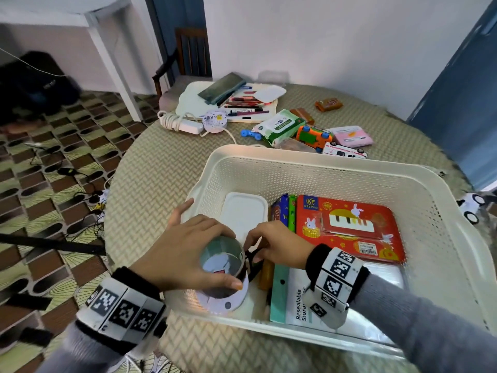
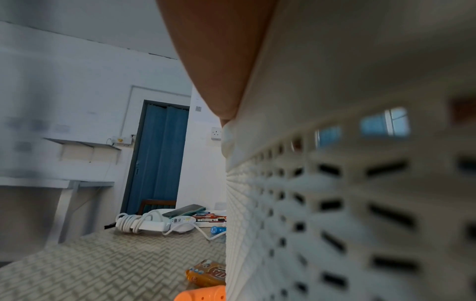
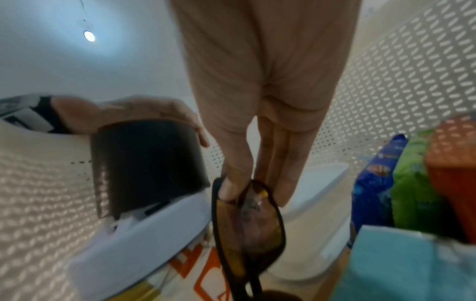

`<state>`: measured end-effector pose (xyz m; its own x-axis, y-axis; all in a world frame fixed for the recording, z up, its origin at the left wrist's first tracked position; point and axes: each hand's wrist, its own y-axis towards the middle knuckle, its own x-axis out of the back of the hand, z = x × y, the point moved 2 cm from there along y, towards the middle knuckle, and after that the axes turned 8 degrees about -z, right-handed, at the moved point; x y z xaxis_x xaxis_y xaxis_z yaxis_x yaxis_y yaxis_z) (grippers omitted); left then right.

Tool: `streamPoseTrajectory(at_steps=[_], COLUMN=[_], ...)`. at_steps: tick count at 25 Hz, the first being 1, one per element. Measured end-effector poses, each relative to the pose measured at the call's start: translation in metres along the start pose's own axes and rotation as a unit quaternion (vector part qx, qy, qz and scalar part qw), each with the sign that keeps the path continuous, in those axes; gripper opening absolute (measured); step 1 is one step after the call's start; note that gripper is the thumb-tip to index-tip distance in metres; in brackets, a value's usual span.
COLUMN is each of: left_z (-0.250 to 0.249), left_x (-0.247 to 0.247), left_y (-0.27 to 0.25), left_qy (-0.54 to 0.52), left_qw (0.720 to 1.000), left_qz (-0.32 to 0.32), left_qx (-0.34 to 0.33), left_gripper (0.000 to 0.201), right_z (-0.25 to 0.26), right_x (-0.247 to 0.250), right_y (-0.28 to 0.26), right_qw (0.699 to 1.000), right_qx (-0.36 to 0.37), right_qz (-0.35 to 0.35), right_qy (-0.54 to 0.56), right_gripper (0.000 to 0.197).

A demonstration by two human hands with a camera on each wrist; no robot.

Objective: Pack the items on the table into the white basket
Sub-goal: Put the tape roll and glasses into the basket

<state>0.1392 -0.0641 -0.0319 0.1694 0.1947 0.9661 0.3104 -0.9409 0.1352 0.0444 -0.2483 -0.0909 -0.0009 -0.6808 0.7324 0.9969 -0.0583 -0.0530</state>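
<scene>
Packing was about half done: my left hand (image 1: 185, 246) gripped the tape roll (image 1: 223, 267) and my right hand (image 1: 279, 244) pinched sunglasses (image 3: 247, 224) inside the white basket (image 1: 443, 238); toys and pens remained on the far table (image 1: 161, 168).

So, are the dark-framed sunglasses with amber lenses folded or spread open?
Folded: the dark-framed sunglasses with amber lenses hang compact from the right hand, which pinches them.

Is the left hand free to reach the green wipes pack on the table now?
Probably not yet. The left hand grips a tape roll inside the white basket, so it must let go first. The wipes pack lies beyond the far rim with nothing on top.
</scene>
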Motion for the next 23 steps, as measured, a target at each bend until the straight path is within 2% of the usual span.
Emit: streamPoseTrajectory(at_steps=[3, 7, 9, 15, 20, 23], left_z=[0.000, 0.000, 0.001, 0.001, 0.002, 0.002], left_x=[0.000, -0.002, -0.003, -0.004, -0.003, -0.001], left_y=[-0.001, -0.002, -0.002, -0.003, -0.004, -0.002], left_qy=[-0.019, -0.021, -0.018, -0.027, -0.045, -0.094], left_qw=[1.000, 0.999, 0.999, 0.999, 0.997, 0.992], left_qz=[-0.019, -0.030, -0.032, -0.042, -0.060, -0.085], left_qx=[0.000, -0.003, -0.003, 0.002, 0.006, 0.015], left_gripper=[0.063, 0.067, 0.065, 0.067, 0.066, 0.059], right_z=[-0.003, -0.004, -0.005, -0.005, -0.008, -0.006], right_x=[-0.009, -0.020, -0.021, -0.016, -0.011, -0.001], right_y=[0.004, 0.007, 0.007, 0.005, 0.005, 0.006], right_qw=[1.000, 0.997, 0.996, 0.997, 0.999, 0.998], right_qx=[0.001, -0.020, -0.025, -0.004, -0.011, -0.023], right_qz=[-0.020, -0.066, -0.082, -0.073, -0.045, -0.054], right_qy=[-0.004, -0.033, -0.018, -0.024, -0.018, -0.016], right_gripper=[0.024, 0.030, 0.025, 0.022, 0.035, 0.034])
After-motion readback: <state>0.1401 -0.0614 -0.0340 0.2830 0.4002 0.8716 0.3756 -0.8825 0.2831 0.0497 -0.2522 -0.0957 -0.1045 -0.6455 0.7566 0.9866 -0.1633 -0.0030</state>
